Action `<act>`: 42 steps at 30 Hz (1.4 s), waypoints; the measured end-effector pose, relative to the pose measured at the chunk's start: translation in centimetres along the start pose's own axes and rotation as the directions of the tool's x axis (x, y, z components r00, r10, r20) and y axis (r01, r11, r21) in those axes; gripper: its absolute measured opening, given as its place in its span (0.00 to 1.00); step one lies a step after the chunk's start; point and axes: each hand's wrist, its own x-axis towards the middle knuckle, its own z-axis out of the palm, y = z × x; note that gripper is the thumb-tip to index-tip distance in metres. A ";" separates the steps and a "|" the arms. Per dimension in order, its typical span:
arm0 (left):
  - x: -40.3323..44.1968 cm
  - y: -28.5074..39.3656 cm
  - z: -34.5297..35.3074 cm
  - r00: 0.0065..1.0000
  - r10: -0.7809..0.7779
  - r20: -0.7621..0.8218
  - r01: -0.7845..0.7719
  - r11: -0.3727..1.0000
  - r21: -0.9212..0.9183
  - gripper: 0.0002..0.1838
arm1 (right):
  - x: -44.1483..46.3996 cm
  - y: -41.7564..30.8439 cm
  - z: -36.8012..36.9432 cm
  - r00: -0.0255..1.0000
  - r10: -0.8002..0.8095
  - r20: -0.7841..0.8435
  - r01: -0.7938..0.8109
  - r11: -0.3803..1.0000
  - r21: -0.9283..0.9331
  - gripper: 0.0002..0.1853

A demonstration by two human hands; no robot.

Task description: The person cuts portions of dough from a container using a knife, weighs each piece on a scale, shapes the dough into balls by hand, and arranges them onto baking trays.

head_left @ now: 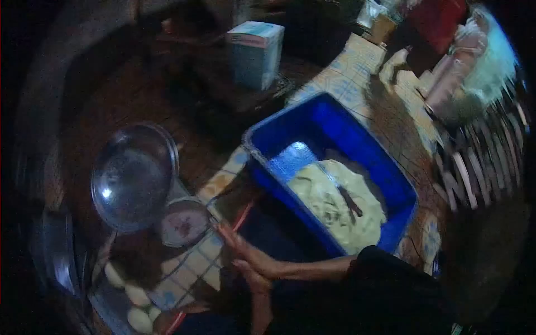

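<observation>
My right hand (243,248) reaches in from the right below a dark sleeve, its fingers stretched toward the upper left, close to a small bowl (184,224) with something pinkish in it. Against its underside rests my left hand (255,280), whose arm comes up from the bottom edge; its fingers are mostly hidden. Beyond both hands stands a blue tub (332,234) holding a pale, dough-like mass (335,204). A dark-handled utensil (350,202) lies on the mass.
At the left is a round metal basin (134,176). Pale round items (138,319) lie at the lower left. A box (257,56) stands behind the tub on the dark surface. Patterned tiles (341,84) run beside the tub; a clear plastic bag (491,61) is at the upper right.
</observation>
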 end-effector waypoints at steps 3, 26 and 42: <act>5.1 -0.2 3.8 0.985 0.126 0.121 -0.159 0.934 0.321 0.31 | -4.5 -1.9 -3.7 0.994 0.073 0.077 -0.086 0.981 0.175 0.40; 10.7 -5.4 22.6 0.559 -0.490 0.669 -0.297 0.635 0.713 0.09 | -16.5 -5.8 -36.2 0.692 0.156 -0.705 -0.663 0.523 -0.535 0.24; 9.6 -29.3 39.5 0.126 -0.941 0.316 -0.837 0.070 0.543 0.16 | -20.7 -7.0 -40.8 0.303 -0.582 -0.755 -0.544 0.545 -0.638 0.31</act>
